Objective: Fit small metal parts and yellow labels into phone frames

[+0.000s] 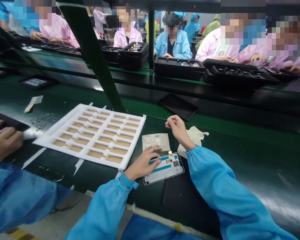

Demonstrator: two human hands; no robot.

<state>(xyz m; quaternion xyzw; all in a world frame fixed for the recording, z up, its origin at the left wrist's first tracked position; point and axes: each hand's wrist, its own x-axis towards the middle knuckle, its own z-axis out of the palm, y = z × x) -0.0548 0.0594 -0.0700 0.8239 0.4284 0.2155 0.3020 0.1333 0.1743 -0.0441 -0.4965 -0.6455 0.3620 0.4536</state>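
My left hand [145,162] lies over the left end of a phone housing [162,173], fingers stretched out and spread, thumb on its inner face. White inside with blue strips, the housing lies tilted on the bench, a small yellow tab at its far edge. Just behind it is a sheet of small silvery strips [156,141], and my left fingertips reach over its near edge. Raised beyond the housing, my right hand [176,128] is closed in a pinch; what the fingertips hold is too fine to make out. Crumpled pale backing paper [193,136] lies beneath my right wrist.
A white foam tray [82,155] with rows of slots stands to the left. Further left are a neighbour's hands [5,141] and scattered small dark pieces [43,120]. A black tray [178,106] lies behind, and a green post [90,53] slants down. Co-workers sit across.
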